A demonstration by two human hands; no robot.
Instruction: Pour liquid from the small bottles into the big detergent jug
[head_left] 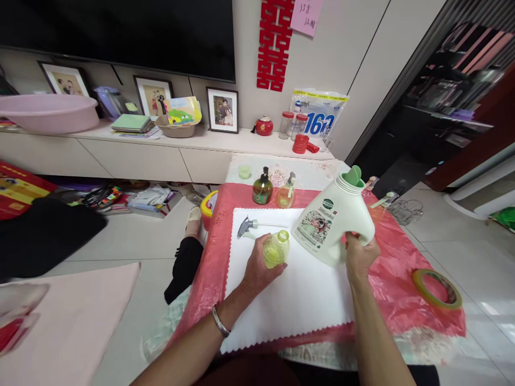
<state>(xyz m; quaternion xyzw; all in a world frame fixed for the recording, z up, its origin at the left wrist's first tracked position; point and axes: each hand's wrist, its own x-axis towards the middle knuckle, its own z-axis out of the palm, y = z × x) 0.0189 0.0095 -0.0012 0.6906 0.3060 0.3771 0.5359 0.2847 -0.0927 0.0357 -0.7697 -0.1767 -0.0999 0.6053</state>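
My left hand (259, 264) is wrapped round a small yellow-green spray bottle (276, 250), its neck uncapped and facing up. My right hand (359, 253) grips the handle of a big pale green detergent jug (332, 220), which leans slightly with its open mouth and green spout at the top. The jug's base is close to the white mat (289, 300); whether it touches is hard to see. A grey trigger spray head (247, 227) with its thin tube lies on the mat behind the bottle.
Behind the mat stand a dark-topped pump bottle (263, 187) and an amber spray bottle (285, 194). A roll of tape (436, 288) lies on the red table cover (396, 262) at the right. A small green cup (244, 171) sits at the far left corner.
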